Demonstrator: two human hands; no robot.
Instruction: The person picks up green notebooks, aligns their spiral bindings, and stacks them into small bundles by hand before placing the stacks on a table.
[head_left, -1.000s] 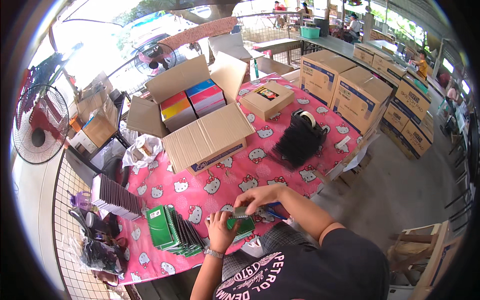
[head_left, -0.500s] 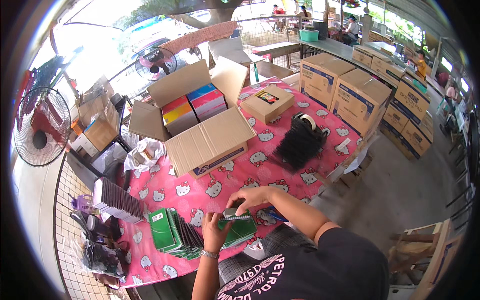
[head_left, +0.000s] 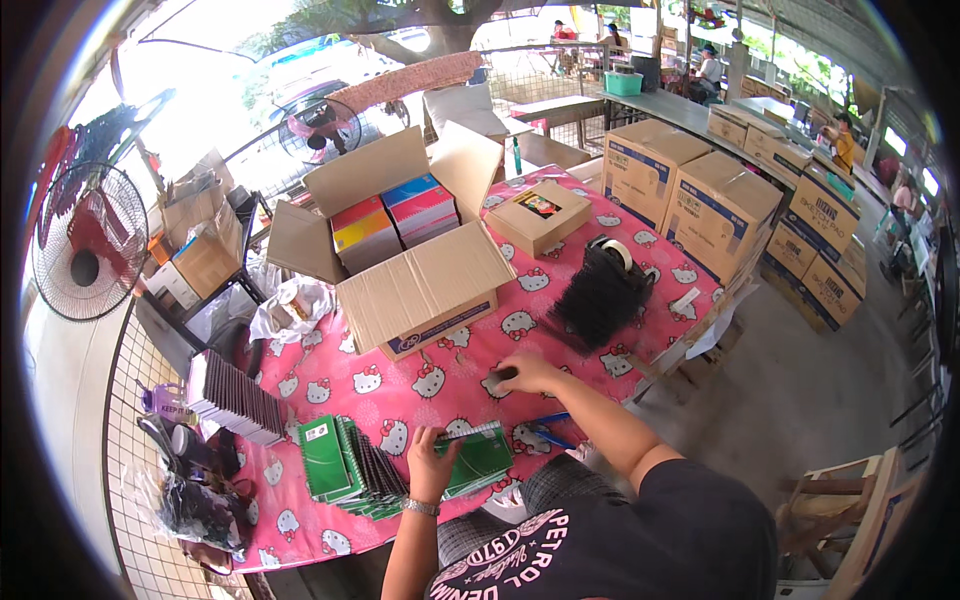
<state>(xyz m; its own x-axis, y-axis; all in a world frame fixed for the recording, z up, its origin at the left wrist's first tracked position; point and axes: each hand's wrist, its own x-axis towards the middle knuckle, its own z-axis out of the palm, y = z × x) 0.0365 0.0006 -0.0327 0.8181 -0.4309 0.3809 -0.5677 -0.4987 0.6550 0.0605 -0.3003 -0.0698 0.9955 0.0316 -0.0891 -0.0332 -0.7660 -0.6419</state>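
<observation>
1. The pink-covered table (head_left: 450, 408) spreads beneath and beyond both hands, apparently as one shared work surface.
2. The open carton (head_left: 430, 290), ahead of the left hand (head_left: 432, 465), has its flaps folded out, probably to leave its colourful notebooks reachable.
3. The black bundle (head_left: 590, 310) lies beyond and right of the right hand (head_left: 530, 372), seemingly out of the working spot.
4. The fanned green stack (head_left: 335, 460) sits just left of the left hand, perhaps for a short reach.
5. The green notebook (head_left: 485, 455) lies under and right of the left hand, whose bent fingers and thumb close on its left end, likely to steady it.
6. The blue-handled tool (head_left: 550, 435) rests nearer the body than the right hand.
7. A small dark object (head_left: 502, 375), blurred, is pinched in the right hand's nearly closed fingers, lifted clear of the notebook.
</observation>
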